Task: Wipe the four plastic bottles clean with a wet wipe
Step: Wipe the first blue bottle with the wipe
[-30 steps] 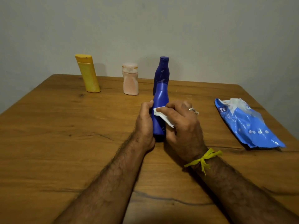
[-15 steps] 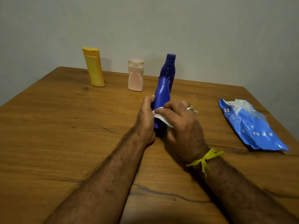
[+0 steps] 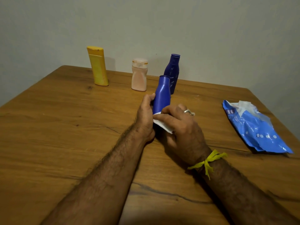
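From the head camera I see the left hand (image 3: 145,117) wrapped around the blue bottle (image 3: 162,95), held tilted above the wooden table (image 3: 65,127). The right hand (image 3: 180,125) pinches a white wet wipe (image 3: 162,125) against the bottle's lower body, hiding its base. Behind stand the yellow bottle (image 3: 98,66), peach bottle (image 3: 139,75) and dark blue bottle (image 3: 172,70), partly covered. The wipe pack (image 3: 253,129) lies at right.

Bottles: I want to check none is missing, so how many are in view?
4. The yellow bottle, peach bottle and dark blue bottle stand along the table's far edge; the blue bottle is held in both hands.
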